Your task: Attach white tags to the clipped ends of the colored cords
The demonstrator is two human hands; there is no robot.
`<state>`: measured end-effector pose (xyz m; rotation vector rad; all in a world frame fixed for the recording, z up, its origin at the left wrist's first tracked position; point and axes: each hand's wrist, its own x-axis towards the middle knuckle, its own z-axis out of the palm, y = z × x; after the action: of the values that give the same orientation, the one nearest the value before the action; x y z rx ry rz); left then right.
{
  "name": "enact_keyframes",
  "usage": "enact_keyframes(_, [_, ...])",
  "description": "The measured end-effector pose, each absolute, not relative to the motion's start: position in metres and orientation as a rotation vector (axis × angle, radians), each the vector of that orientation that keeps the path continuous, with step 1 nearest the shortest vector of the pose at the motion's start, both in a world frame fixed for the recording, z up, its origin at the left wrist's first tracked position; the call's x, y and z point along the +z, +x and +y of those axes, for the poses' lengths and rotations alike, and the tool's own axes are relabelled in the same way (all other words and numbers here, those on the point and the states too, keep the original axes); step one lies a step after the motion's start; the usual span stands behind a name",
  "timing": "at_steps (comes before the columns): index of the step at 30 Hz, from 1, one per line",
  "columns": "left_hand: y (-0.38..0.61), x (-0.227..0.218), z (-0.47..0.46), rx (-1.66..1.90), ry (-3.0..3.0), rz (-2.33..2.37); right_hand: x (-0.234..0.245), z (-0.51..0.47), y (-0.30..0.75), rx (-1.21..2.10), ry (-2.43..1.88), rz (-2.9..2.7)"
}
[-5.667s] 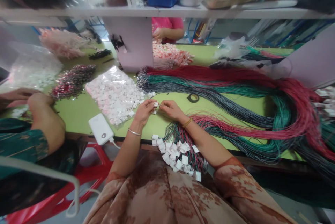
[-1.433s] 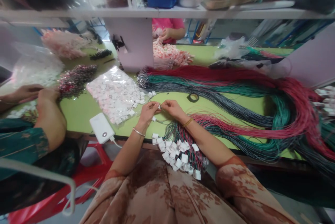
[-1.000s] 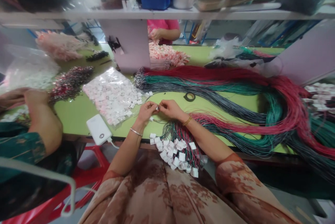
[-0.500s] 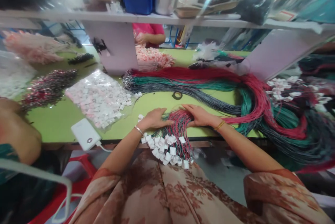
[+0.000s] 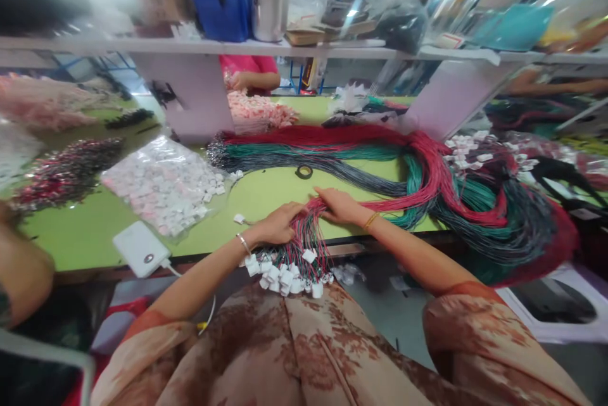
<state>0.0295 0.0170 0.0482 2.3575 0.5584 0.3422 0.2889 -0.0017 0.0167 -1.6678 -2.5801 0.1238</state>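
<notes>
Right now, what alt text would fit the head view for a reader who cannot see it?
A person's left hand and right hand rest flat on a bundle of red and green wires tipped with white connectors, at the front edge of a green table. A bag of white connectors and a white power bank lie to the left.

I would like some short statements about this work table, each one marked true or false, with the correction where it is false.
1. Both hands rest on the bundle of red and green wires. True: the left hand and the right hand lie flat on it.
2. The white power bank lies on the right part of the table. False: it is at the left, near the table's front edge.
3. The roll of tape lies beyond the hands. True.
4. The bag of white connectors stands on the shelf. False: it lies on the table.
</notes>
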Motion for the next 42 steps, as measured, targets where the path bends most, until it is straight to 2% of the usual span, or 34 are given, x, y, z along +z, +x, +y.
enact_keyframes(6, [0.009,0.057,0.031,0.296,1.951,0.367,0.049,-0.006,0.271,0.163,-1.964,-2.56])
enact_keyframes(9, [0.023,0.064,0.041,0.464,1.801,0.577,0.076,-0.017,0.271,0.107,-1.771,-2.486])
enact_keyframes(11, [0.04,0.071,0.042,0.487,1.701,0.545,0.096,-0.026,0.271,0.097,-1.592,-2.458])
enact_keyframes(16, [0.084,0.073,0.02,0.083,1.214,0.06,0.131,-0.04,0.272,0.161,-1.488,-2.325])
enact_keyframes(21, [0.093,0.076,-0.004,0.095,1.038,-0.037,0.147,-0.046,0.285,0.586,-1.272,-2.398])
enact_keyframes(26, [0.096,0.109,-0.029,0.094,1.04,0.02,0.171,-0.05,0.312,1.282,-0.913,-2.495])
enact_keyframes(29, [0.096,0.126,-0.03,0.054,1.094,0.059,0.186,-0.057,0.316,1.46,-0.903,-2.456])
enact_keyframes(31, [0.092,0.138,-0.019,0.017,1.217,0.104,0.194,-0.061,0.312,1.369,-1.035,-2.465])
enact_keyframes(38, [0.047,0.193,0.044,0.006,1.862,0.182,0.206,-0.048,0.301,0.692,-1.305,-2.209])
enact_keyframes(42, [0.018,0.183,0.08,0.05,2.117,0.469,0.179,-0.026,0.302,0.488,-1.396,-2.208])
